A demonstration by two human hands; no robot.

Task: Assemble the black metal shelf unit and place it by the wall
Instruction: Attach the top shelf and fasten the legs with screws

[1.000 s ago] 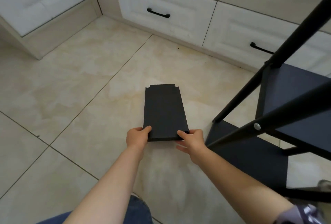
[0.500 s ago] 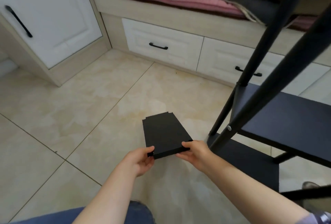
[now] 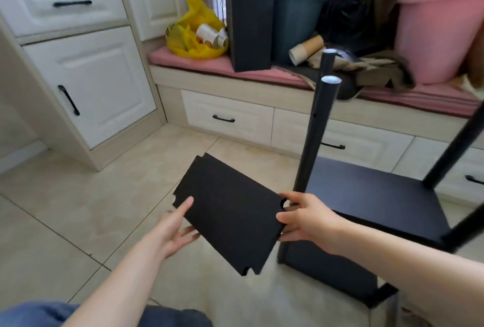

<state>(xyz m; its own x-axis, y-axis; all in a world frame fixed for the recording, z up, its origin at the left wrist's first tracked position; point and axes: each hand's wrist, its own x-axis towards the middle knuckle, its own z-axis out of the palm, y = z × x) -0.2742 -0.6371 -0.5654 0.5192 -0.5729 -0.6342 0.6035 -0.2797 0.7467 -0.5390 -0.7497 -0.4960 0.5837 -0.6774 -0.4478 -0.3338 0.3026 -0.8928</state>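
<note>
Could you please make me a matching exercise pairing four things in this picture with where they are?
1 black shelf board
2 yellow plastic bag
3 pink tub
4 white-capped black pole

A right end of the bench cushion
B between left hand and right hand
C upright on the shelf unit
D left end of the bench cushion

Pairs: 1-B, 2-D, 3-A, 4-C

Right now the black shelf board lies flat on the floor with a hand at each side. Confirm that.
Wrong in one point: the head view shows the black shelf board held clear of the floor and tilted, not flat. The left hand and right hand are at its sides.
</note>
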